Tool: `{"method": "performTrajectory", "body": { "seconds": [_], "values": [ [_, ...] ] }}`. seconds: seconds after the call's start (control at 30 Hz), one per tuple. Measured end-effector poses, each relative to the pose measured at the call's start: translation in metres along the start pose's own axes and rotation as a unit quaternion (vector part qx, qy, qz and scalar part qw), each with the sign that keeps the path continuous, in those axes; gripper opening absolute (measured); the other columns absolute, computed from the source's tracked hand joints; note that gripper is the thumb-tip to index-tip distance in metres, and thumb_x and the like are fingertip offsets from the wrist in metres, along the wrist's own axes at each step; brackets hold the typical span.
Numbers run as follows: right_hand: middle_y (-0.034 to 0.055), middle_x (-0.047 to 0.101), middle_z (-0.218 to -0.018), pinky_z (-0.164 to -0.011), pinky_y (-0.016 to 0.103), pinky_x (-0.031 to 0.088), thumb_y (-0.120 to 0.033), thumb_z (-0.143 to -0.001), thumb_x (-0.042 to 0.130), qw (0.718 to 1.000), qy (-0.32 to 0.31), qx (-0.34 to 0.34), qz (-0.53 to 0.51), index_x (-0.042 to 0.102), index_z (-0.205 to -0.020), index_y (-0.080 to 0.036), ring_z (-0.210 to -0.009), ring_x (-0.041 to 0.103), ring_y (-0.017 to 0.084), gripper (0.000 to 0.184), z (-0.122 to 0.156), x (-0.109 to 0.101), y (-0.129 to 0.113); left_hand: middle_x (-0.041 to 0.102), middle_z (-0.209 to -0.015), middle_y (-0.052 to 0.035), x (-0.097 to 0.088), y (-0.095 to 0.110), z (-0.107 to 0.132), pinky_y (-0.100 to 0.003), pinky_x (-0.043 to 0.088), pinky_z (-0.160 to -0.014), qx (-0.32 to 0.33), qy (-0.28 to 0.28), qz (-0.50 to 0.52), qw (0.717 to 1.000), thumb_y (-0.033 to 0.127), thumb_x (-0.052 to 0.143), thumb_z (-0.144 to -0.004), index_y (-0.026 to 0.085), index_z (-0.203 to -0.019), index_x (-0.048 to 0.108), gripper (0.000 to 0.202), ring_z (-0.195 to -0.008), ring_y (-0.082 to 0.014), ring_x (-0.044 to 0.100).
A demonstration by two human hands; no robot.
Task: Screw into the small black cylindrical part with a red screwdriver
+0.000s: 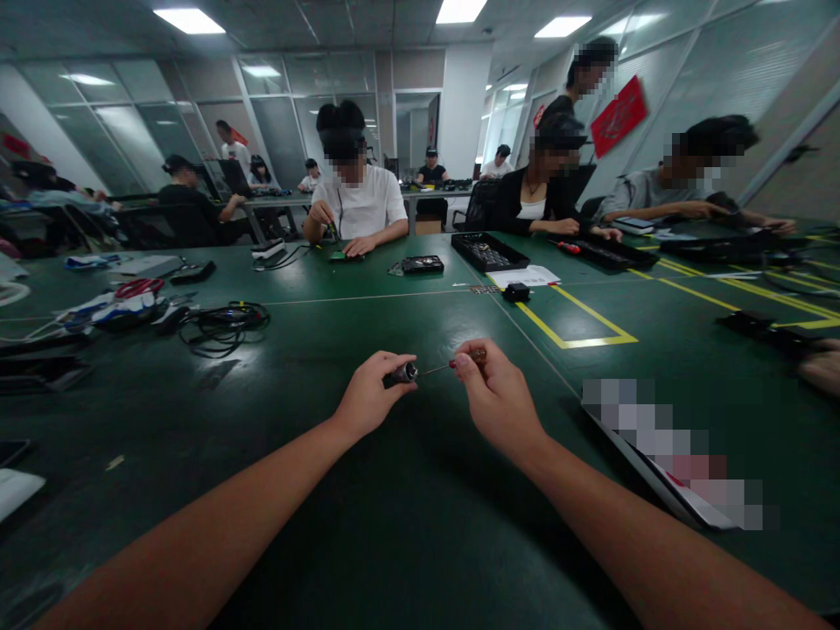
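In the head view, the left hand [368,395] pinches a short dark cylinder [407,372] between thumb and fingers, above the green tabletop [387,542]. The right hand [497,395] grips a screwdriver [452,364] by its handle, its thin shaft pointing at the cylinder's end; whether they touch is unclear. Coiled black cable [223,330] lies farther left.

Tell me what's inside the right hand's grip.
The right hand grips a screwdriver-like tool. Its thin shaft and red-brown parts of its handle show. The hand covers the rest of the handle; whether anything else sits in the palm cannot be seen.
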State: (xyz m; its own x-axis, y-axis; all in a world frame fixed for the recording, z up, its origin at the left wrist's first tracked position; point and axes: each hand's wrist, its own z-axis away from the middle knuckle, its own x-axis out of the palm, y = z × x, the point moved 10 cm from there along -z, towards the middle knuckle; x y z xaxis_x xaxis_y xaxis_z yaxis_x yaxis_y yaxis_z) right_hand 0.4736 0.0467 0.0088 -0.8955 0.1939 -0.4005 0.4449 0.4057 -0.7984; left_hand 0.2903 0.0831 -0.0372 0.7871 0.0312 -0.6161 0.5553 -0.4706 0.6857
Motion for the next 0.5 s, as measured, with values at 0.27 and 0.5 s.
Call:
{"method": "performTrajectory", "body": {
  "seconds": [0.27,0.5],
  "values": [
    [0.0045,0.068,-0.083,-0.068,0.035,0.046,-0.037,-0.099,0.049,1.0,0.006,0.021,0.011,0.059,-0.096,-0.023,-0.076,0.065,0.022,0.017,-0.0019,-0.0005,0.0045,0.068,-0.111,-0.0052,-0.0013,-0.0011,0.0,-0.04,0.051,-0.095,-0.016,0.001,0.003,1.0,0.019,0.077,-0.083,0.026,-0.124,0.071,0.042,-0.103,-0.0219,0.065],
    [0.0043,0.068,-0.083,-0.068,0.035,0.045,-0.038,-0.099,0.049,0.999,-0.001,0.031,0.026,0.059,-0.097,-0.022,-0.075,0.064,0.022,0.019,-0.0025,0.0006,0.0083,0.068,-0.111,-0.0052,-0.003,-0.0056,-0.0008,-0.038,0.051,-0.095,-0.033,0.009,0.008,0.999,0.021,0.079,-0.082,0.023,-0.124,0.071,0.043,-0.103,-0.0217,0.065]
  ]
}}
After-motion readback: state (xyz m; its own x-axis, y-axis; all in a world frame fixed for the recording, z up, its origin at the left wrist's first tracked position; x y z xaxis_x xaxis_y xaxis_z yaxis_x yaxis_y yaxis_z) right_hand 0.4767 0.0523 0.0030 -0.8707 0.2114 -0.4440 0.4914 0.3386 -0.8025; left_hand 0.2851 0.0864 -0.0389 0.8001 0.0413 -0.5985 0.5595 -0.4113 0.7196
